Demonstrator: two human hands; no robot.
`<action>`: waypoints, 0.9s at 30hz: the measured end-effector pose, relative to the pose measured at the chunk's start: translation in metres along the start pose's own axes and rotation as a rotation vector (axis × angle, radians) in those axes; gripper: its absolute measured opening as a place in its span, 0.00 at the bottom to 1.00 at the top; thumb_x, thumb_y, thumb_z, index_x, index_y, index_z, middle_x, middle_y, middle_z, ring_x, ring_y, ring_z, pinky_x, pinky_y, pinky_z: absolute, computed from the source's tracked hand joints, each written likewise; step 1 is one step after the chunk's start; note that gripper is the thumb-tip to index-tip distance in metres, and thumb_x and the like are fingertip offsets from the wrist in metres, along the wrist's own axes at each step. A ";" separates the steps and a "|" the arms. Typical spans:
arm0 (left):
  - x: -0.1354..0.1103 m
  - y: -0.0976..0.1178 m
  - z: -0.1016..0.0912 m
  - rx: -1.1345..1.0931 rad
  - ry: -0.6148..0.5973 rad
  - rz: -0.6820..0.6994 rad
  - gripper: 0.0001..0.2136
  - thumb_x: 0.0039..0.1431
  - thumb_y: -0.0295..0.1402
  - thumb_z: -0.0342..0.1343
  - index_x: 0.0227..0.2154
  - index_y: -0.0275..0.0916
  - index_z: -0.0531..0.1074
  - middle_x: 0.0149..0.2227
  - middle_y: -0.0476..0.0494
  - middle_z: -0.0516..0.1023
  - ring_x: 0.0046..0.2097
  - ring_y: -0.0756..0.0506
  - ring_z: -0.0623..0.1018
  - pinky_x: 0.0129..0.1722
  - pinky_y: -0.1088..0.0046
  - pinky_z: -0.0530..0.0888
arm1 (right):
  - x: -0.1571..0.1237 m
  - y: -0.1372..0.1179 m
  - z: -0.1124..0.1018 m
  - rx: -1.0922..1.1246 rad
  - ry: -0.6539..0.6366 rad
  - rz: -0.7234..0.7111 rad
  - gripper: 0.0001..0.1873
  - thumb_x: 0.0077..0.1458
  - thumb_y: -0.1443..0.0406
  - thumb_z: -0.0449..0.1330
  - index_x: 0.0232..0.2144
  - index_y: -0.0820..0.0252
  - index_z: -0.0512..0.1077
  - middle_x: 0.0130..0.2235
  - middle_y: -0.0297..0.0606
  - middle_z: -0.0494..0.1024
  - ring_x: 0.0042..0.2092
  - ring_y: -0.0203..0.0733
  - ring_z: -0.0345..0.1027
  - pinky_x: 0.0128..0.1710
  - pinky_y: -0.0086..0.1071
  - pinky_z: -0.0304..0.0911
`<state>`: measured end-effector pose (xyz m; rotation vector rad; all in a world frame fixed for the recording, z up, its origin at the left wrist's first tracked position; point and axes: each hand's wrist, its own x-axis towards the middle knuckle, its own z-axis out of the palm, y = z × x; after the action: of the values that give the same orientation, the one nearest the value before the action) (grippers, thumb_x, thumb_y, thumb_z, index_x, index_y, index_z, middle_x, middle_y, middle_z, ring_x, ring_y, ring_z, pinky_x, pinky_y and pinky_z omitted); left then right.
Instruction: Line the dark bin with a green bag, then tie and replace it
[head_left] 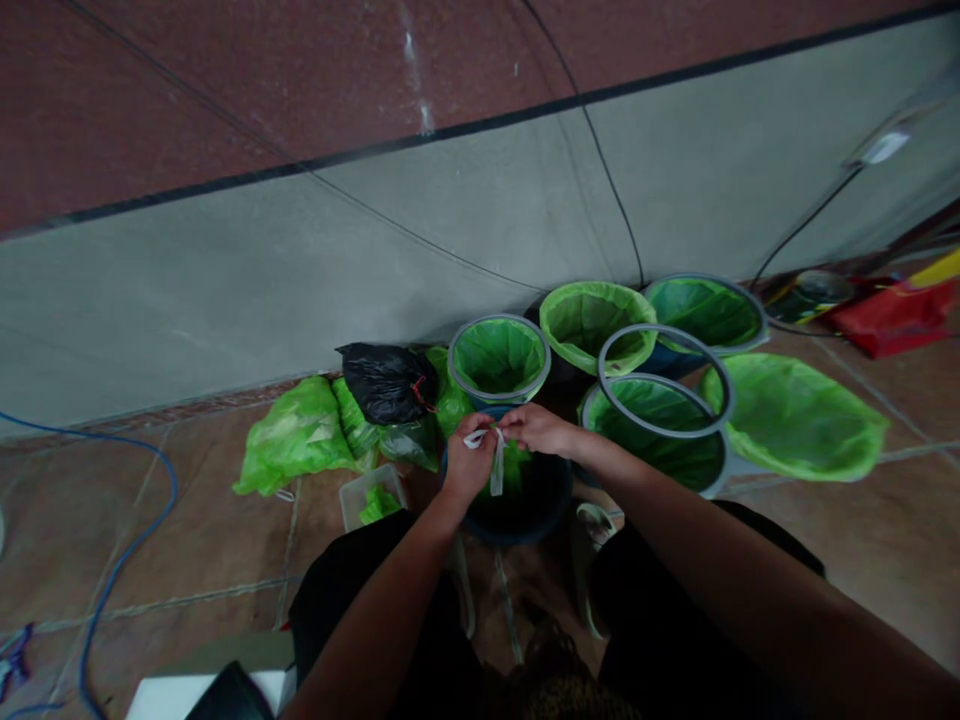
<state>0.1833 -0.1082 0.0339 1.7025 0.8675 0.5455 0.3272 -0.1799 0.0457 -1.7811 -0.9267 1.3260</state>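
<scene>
My left hand (468,462) and my right hand (541,430) meet above a dark blue bin (525,530) between my feet. Both have their fingers closed on a white strip (498,474), which looks like a bag tie. One end hangs down and a loop shows at the left hand. Below the hands, part of a green plastic bag (514,478) shows inside the bin; its lower part is lost in shadow. Just beyond stands a bin lined with green plastic (500,352), with a grey rim ring.
Several green-lined bins (596,300) stand along the wall, one with a loose grey ring (667,328) leaning over it. Full green bags (296,435) and a black bag (384,380) lie left, near a clear tub (352,500). A blue hose (112,590) crosses the floor.
</scene>
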 end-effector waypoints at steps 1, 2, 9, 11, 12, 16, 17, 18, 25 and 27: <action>0.001 0.000 0.000 -0.002 -0.015 -0.019 0.04 0.54 0.25 0.55 0.32 0.39 0.73 0.30 0.49 0.76 0.31 0.50 0.74 0.34 0.76 0.70 | -0.001 0.000 -0.001 -0.005 -0.003 0.002 0.06 0.52 0.66 0.59 0.28 0.63 0.76 0.23 0.31 0.71 0.23 0.32 0.61 0.24 0.25 0.56; 0.002 0.000 0.000 -0.008 -0.031 -0.036 0.03 0.54 0.26 0.55 0.30 0.39 0.72 0.29 0.50 0.76 0.30 0.50 0.74 0.33 0.76 0.70 | -0.001 -0.001 -0.002 -0.033 -0.004 -0.006 0.07 0.52 0.66 0.59 0.29 0.64 0.76 0.23 0.31 0.72 0.24 0.32 0.62 0.24 0.25 0.55; 0.008 -0.007 0.001 -0.059 -0.117 -0.153 0.03 0.53 0.27 0.57 0.26 0.40 0.70 0.23 0.53 0.73 0.26 0.50 0.75 0.29 0.75 0.70 | -0.008 -0.015 -0.002 -0.690 0.096 -0.169 0.13 0.57 0.69 0.53 0.32 0.61 0.80 0.32 0.40 0.80 0.35 0.39 0.72 0.34 0.28 0.59; 0.009 -0.007 0.001 0.019 -0.122 -0.169 0.04 0.54 0.28 0.57 0.25 0.39 0.70 0.22 0.52 0.74 0.26 0.50 0.74 0.29 0.75 0.69 | -0.010 -0.020 0.000 -0.824 0.115 -0.149 0.15 0.60 0.67 0.51 0.34 0.60 0.80 0.36 0.43 0.82 0.39 0.43 0.74 0.37 0.30 0.61; 0.009 -0.007 0.000 0.078 -0.120 -0.170 0.05 0.55 0.29 0.57 0.25 0.39 0.70 0.22 0.52 0.74 0.26 0.50 0.74 0.28 0.75 0.69 | -0.012 -0.022 0.001 -0.871 0.119 -0.132 0.16 0.61 0.66 0.51 0.36 0.60 0.80 0.38 0.44 0.82 0.41 0.44 0.75 0.38 0.30 0.62; 0.010 -0.005 -0.005 0.358 -0.113 -0.145 0.05 0.57 0.29 0.56 0.25 0.38 0.71 0.25 0.49 0.76 0.29 0.49 0.74 0.30 0.75 0.67 | -0.014 -0.019 0.001 -0.993 0.146 -0.066 0.18 0.64 0.64 0.49 0.41 0.62 0.79 0.44 0.48 0.82 0.48 0.47 0.75 0.46 0.31 0.64; 0.010 -0.005 -0.007 0.425 -0.123 -0.143 0.05 0.57 0.28 0.56 0.26 0.37 0.72 0.26 0.47 0.76 0.29 0.49 0.75 0.31 0.75 0.67 | -0.013 -0.017 0.000 -1.015 0.154 -0.040 0.19 0.64 0.64 0.49 0.42 0.62 0.79 0.45 0.49 0.82 0.49 0.47 0.75 0.47 0.32 0.64; 0.010 -0.006 -0.009 0.488 -0.139 -0.148 0.06 0.58 0.28 0.55 0.26 0.37 0.72 0.27 0.46 0.77 0.30 0.48 0.76 0.32 0.74 0.67 | -0.012 -0.014 -0.001 -1.030 0.161 -0.005 0.19 0.64 0.64 0.48 0.42 0.63 0.79 0.45 0.49 0.82 0.49 0.48 0.75 0.48 0.32 0.64; 0.008 -0.010 -0.015 0.689 -0.346 -0.228 0.04 0.58 0.29 0.56 0.32 0.36 0.74 0.34 0.39 0.81 0.38 0.43 0.80 0.37 0.71 0.70 | -0.009 -0.004 -0.008 -0.945 0.103 0.048 0.17 0.58 0.71 0.54 0.46 0.63 0.78 0.45 0.48 0.82 0.49 0.48 0.75 0.49 0.33 0.65; 0.008 -0.011 -0.015 0.696 -0.351 -0.226 0.09 0.58 0.30 0.57 0.41 0.36 0.74 0.40 0.38 0.81 0.42 0.42 0.80 0.40 0.71 0.71 | -0.010 -0.002 -0.007 -0.883 0.099 -0.023 0.26 0.54 0.74 0.56 0.55 0.61 0.73 0.52 0.46 0.79 0.53 0.46 0.73 0.53 0.32 0.63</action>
<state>0.1737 -0.0913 0.0270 2.1886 1.0374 -0.2463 0.3319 -0.1886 0.0540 -2.4258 -1.6259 0.8321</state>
